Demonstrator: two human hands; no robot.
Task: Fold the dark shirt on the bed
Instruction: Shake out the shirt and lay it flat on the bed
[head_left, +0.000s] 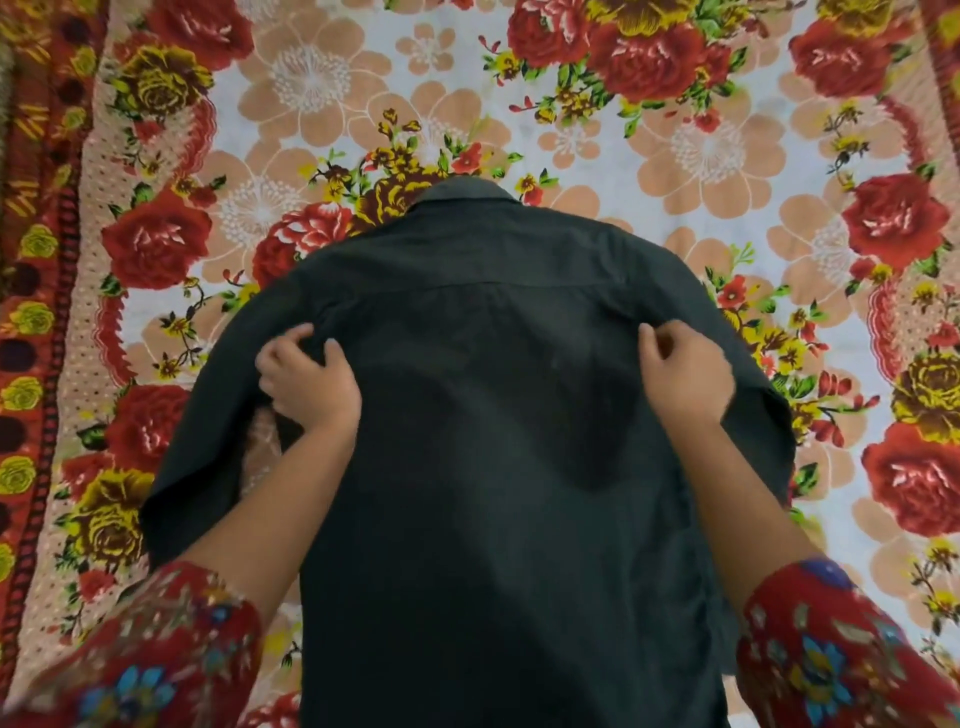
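The dark shirt (488, 415) is lying spread back-up on the bed (701, 130), its collar (467, 195) pointing away from the person. The left hand (311, 379) is gripping cloth near one armhole, fingers curled into it, while the right hand (680, 374) is pinching cloth near the other, fingers curled likewise

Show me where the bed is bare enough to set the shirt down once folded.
Widest bare bedsheet: beyond the collar, toward the far edge. Narrower strips: outside the left sleeve and outside the right sleeve. Crowded: the middle, where the dark shirt lies spread, left hand and right hand gripping it.
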